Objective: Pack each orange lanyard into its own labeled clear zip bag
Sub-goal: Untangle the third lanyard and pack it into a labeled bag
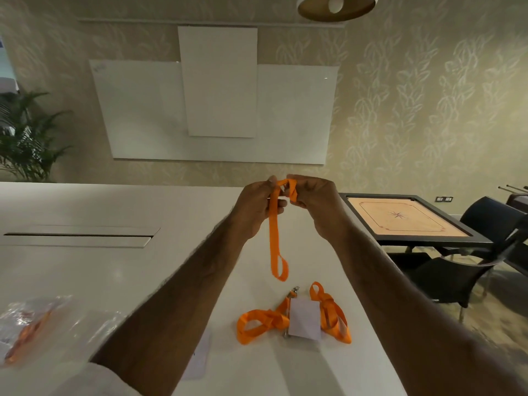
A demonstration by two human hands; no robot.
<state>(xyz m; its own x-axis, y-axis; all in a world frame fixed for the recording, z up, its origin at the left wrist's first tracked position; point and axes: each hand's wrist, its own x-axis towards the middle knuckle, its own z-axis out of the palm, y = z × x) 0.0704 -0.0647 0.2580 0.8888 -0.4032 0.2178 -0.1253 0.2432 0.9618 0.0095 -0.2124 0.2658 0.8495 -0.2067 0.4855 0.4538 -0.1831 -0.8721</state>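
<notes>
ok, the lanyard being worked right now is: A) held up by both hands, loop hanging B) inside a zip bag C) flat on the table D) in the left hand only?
A: the left hand and right hand both pinch the top of the orange lanyard, its loop dangling above the table.
</notes>
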